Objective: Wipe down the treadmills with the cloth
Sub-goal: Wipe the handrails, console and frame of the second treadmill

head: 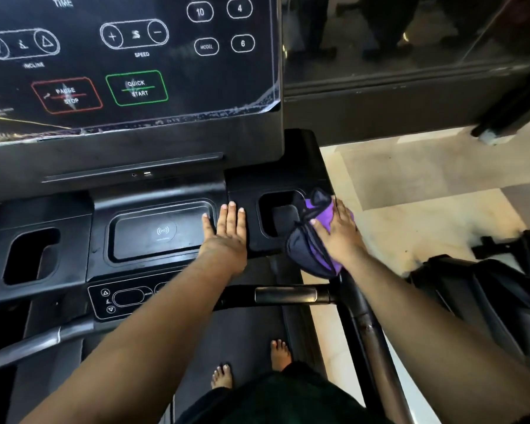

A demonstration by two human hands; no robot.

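fingers [338,209] of right hand [340,237] spread flat, pinning purple cloth [314,240] on right edge of console; left hand [225,232] flat, empty, bracing beside tray [162,232]. best: keep palm pressure even, sweep into cup holder [280,212]. cloth under fingers, bunched left of them. touch panel [129,56] beyond, film peeling.
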